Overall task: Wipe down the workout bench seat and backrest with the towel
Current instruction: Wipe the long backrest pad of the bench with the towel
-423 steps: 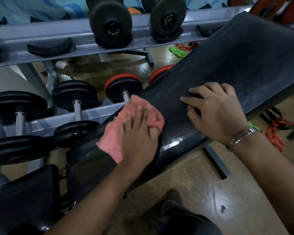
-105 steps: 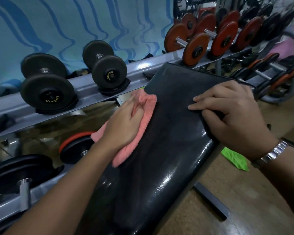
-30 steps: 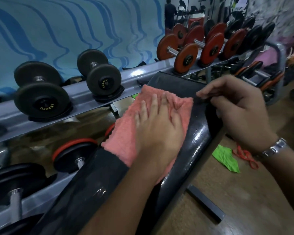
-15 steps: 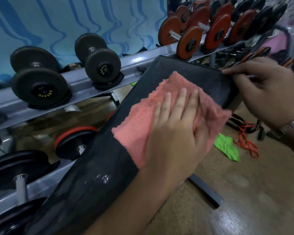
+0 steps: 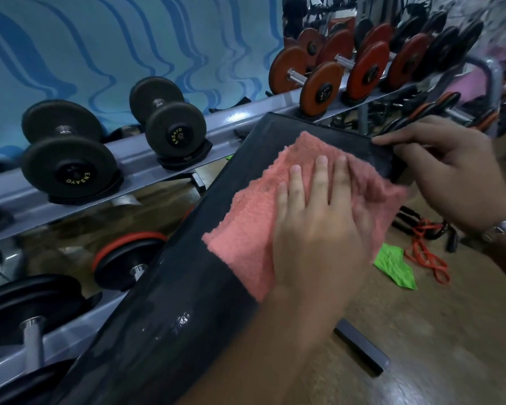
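The black padded backrest (image 5: 187, 287) of the bench runs diagonally from lower left to upper right. A pink towel (image 5: 251, 223) lies spread over its upper part, reaching past the right edge. My left hand (image 5: 316, 229) presses flat on the towel with straight fingers. My right hand (image 5: 444, 173), with a metal watch at the wrist, grips the backrest's top right corner, fingers curled over the edge. The bench seat is out of view.
A grey dumbbell rack (image 5: 123, 165) with black dumbbells (image 5: 70, 168) and orange dumbbells (image 5: 319, 80) stands close behind the bench. On the brown floor at right lie a green cloth (image 5: 395, 267), red bands (image 5: 424, 249) and the bench's foot bar (image 5: 360, 346).
My left hand has kept the towel near the top of the backrest, sliding slightly. My right hand has stayed at the top right corner.
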